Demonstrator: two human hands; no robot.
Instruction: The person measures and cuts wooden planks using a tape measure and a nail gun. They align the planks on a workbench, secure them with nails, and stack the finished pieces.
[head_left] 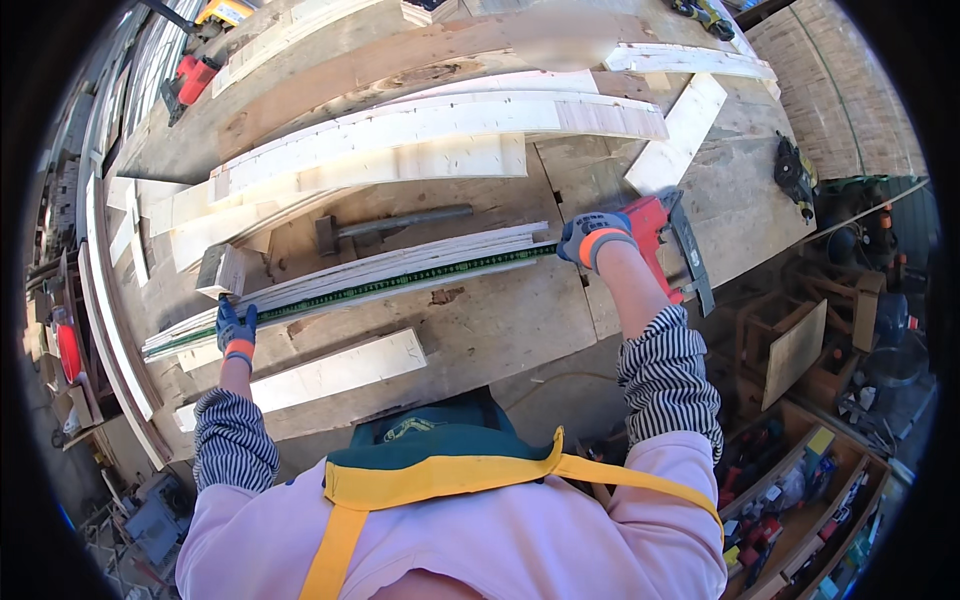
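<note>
A black-and-green tape measure (400, 278) is drawn out along a bundle of thin, pale wood strips (460, 247) on the workbench. My left hand (236, 325), in a dark blue and orange glove, holds the tape against the strips near their left end, beside a small wood block (221, 270). At the other end my right hand (597, 238), gloved alike, is closed on the tape; its fingers hide what lies inside the grip. Just right of that hand a red nail gun (655, 235) lies on the bench. Beyond the strips rests a hammer (400, 220).
Long pale boards (430, 125) lie across the far side of the bench (510, 320), and a loose plank (330, 370) sits nearer me. A black-and-yellow tool (794, 177) lies by the right edge. A wooden toolbox (800, 500) stands on the lower right.
</note>
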